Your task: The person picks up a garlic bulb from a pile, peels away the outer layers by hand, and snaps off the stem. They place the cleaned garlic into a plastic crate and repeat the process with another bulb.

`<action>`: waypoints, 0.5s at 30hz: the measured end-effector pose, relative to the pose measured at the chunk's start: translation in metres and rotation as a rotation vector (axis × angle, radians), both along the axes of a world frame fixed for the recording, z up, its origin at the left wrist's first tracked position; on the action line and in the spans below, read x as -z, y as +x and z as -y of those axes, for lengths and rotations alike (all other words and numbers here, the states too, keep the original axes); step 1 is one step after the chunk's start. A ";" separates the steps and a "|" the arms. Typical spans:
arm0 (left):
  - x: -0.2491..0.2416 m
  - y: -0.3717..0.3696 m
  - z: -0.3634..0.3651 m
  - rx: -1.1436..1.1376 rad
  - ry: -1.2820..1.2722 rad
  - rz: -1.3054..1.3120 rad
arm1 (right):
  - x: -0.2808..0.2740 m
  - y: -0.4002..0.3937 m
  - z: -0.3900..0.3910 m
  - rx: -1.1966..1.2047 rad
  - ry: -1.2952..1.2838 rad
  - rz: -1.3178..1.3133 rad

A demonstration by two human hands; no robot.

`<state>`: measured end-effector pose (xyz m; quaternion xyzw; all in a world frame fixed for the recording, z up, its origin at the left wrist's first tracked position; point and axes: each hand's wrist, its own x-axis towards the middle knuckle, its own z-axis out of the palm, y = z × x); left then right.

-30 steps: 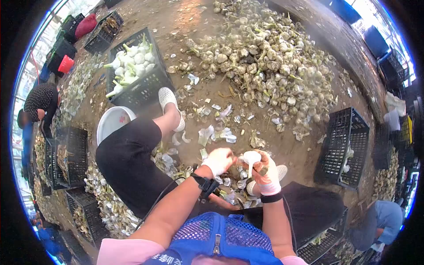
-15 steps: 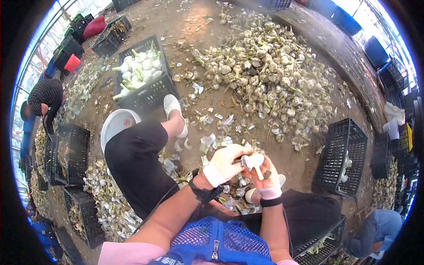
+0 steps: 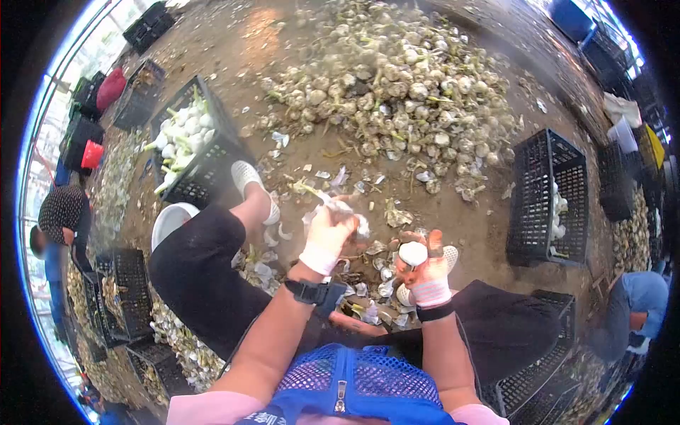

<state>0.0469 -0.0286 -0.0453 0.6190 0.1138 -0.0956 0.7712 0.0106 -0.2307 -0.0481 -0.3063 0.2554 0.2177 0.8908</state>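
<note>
In my right hand (image 3: 431, 273), whose palm faces up, a smooth white garlic bulb (image 3: 413, 253) rests between curled fingers. My left hand (image 3: 327, 237) is apart from it, to the left, gripping a strip of garlic skin (image 3: 333, 202) with a pale green stalk end pointing up and left. That hand is slightly blurred, and its fingertips are partly hidden. Both hands wear pale coverings. Below and between them, loose garlic peelings (image 3: 361, 289) litter the ground.
A large heap of unpeeled garlic (image 3: 418, 92) lies ahead. White bulbs fill a black crate (image 3: 212, 166) at the left, near a white basin (image 3: 170, 219). Another black crate (image 3: 535, 205) stands at the right. Co-workers bend at the far left (image 3: 64, 219) and far right (image 3: 634, 312).
My hands were together on one garlic bulb with its stalk. Now they are apart: the left moved up and left with skin, the right keeps the bulb. The view has shifted.
</note>
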 end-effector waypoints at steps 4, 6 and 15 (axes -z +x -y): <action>0.023 -0.019 -0.008 0.817 1.210 -0.001 | -0.005 0.002 0.019 0.247 0.040 -0.149; 0.026 -0.026 -0.005 0.949 1.329 -0.119 | 0.003 0.010 0.084 0.252 0.591 -0.038; 0.073 0.104 -0.002 0.062 0.970 -0.085 | 0.075 0.023 0.039 0.330 0.572 0.063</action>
